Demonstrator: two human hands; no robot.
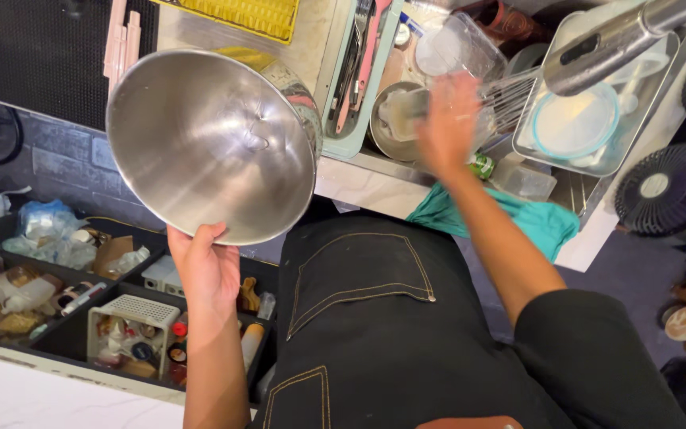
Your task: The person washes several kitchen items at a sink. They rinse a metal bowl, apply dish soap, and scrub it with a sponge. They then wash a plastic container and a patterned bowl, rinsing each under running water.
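Steel mixing bowl point(212, 143), large and shiny, is held up tilted at the left of the view, its hollow facing the camera, empty inside. Left hand point(204, 266) grips the bowl at its lower rim, thumb on the rim edge, fingers curled behind. Bowl hangs over the counter edge, above open dark drawers point(65, 334) packed with small jars, bottles and packets, a white slotted box among them. Right hand point(448, 123) is motion-blurred, reaching over the sink area point(406, 155) toward a wire whisk point(510, 99); it seems to be at the whisk's handle end, but the blur hides whether the fingers close on it, cannot tell. Whisk wires point right toward a metal tray point(660, 87) holding a round clear lid with a bluish rim point(575, 123). Chrome faucet point(629, 36) reaches across above the tray. Pale green utensil tray point(339, 135) with long tools stands between bowl and sink. Clear plastic container point(458, 44) lies behind the right hand. Teal cloth point(545, 222) drapes over the counter edge under the right forearm. Dark apron with stitched pocket point(367, 294) fills the lower middle. Two small black fans point(668, 187) sit at far right. Yellow mat point(252, 16) at top.
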